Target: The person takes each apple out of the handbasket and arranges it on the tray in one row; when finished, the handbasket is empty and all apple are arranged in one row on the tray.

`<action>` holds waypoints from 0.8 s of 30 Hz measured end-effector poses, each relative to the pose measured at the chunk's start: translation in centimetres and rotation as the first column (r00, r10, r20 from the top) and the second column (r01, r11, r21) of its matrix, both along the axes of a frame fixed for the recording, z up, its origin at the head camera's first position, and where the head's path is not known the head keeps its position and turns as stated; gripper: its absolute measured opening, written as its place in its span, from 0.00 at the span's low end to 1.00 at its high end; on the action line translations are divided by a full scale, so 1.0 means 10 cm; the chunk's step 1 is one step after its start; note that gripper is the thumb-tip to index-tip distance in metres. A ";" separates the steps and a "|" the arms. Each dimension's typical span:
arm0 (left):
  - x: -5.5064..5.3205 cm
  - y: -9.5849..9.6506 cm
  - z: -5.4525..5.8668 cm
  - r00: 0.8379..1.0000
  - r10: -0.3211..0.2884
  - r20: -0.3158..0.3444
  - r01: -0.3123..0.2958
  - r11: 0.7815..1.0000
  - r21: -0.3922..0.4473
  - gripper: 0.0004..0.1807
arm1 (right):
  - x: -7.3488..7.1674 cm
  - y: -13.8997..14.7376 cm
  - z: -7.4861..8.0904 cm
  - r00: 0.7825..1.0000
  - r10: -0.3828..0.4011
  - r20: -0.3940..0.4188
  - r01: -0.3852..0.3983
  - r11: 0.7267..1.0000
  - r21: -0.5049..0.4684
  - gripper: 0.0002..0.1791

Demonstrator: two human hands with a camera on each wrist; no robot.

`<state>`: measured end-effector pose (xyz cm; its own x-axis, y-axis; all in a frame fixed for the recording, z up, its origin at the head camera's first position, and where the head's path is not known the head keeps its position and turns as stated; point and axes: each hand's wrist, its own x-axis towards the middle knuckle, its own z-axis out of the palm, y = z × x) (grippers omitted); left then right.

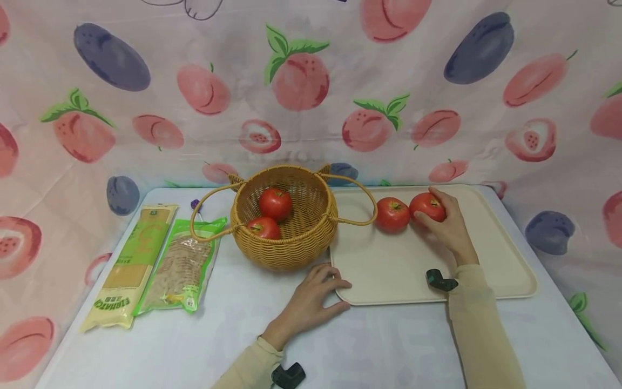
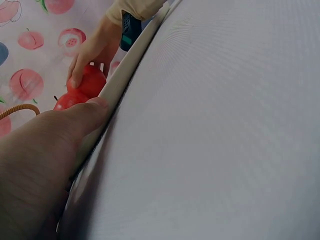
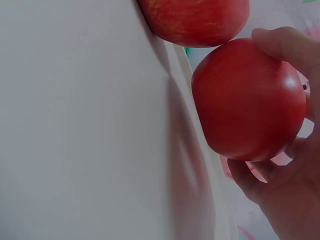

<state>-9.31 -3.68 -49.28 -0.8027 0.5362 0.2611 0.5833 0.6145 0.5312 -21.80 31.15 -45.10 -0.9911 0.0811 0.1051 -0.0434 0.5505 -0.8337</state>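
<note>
My right hand (image 1: 449,227) holds a red apple (image 1: 427,206) above the back of the beige tray (image 1: 389,275), thumb on one side and fingers on the other. In the right wrist view the held apple (image 3: 249,100) hangs over the tray's surface, casting a shadow there. Close beside it, a second apple (image 1: 391,215) sits on the tray. My left hand (image 1: 311,302) rests at the tray's front left corner with its fingers loosely bent. From the left wrist, its thumb (image 2: 82,120) shows at the tray's rim; the other fingers are hidden.
A wicker basket (image 1: 286,251) with two looped handles stands left of the tray, holding two apples (image 1: 275,204). Farther left lie a yellow-green noodle pack (image 1: 131,265), a green-edged clear bag (image 1: 182,270) and a small purple-wrapped lollipop (image 1: 195,204). A fruit-print cloth hangs behind.
</note>
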 end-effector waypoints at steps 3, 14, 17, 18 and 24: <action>0.00 0.00 -0.01 1.000 0.001 -0.018 -0.001 1.000 -0.003 0.19 | -0.01 0.01 -0.02 1.000 0.005 0.009 -0.005 1.000 0.016 0.43; 0.00 0.00 -0.01 1.000 0.001 -0.005 -0.001 1.000 -0.003 0.19 | -0.03 0.01 -0.08 1.000 0.014 0.000 -0.014 0.999 0.035 0.44; 0.01 0.00 -0.01 1.000 0.001 -0.013 -0.001 1.000 -0.007 0.19 | -0.02 0.02 -0.08 1.000 0.018 0.003 -0.018 0.999 0.041 0.44; 0.01 0.00 -0.01 1.000 0.000 -0.015 0.000 1.000 -0.007 0.19 | -0.02 0.02 -0.08 1.000 0.018 0.005 -0.018 0.999 0.043 0.44; 0.00 0.00 0.00 1.000 0.002 -0.018 -0.002 1.000 -0.011 0.19 | -0.02 0.02 -0.08 1.000 0.021 0.013 -0.022 0.999 0.040 0.46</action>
